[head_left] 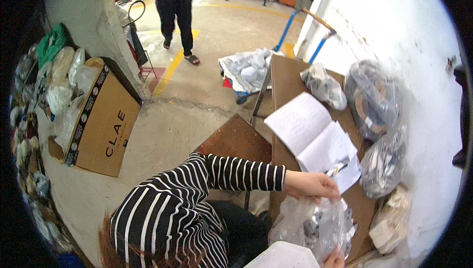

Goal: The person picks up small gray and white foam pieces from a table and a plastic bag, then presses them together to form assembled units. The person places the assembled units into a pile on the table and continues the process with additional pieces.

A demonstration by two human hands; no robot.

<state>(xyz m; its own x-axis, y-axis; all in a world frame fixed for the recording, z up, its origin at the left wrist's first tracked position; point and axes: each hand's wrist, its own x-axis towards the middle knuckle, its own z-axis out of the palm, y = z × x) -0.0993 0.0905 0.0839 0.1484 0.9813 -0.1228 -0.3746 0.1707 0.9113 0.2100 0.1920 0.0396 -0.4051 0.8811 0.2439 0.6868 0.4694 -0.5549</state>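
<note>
A clear plastic bag [322, 223] with several small grey parts inside sits at the near end of the brown table. At the bag's upper edge is my left hand [315, 185], its arm in a black-and-white striped sleeve, fingers closed on the plastic. My right hand [335, 259] pinches the same bag at its near side; only some fingers show at the lower edge. An open notebook [310, 125] with handwritten pages lies just beyond my left hand, with a pen [338, 167] on it. A white shape at the lower edge hides part of the bag.
Filled plastic bags [372, 100] line the brown table [288, 78] along the white wall. Left stand a cardboard box [108, 125] and a heap of bags [59, 78]. A rusty-brown stool [236, 137] is beside the table; a loaded blue-handled trolley [288, 34] and another person [175, 9] are beyond.
</note>
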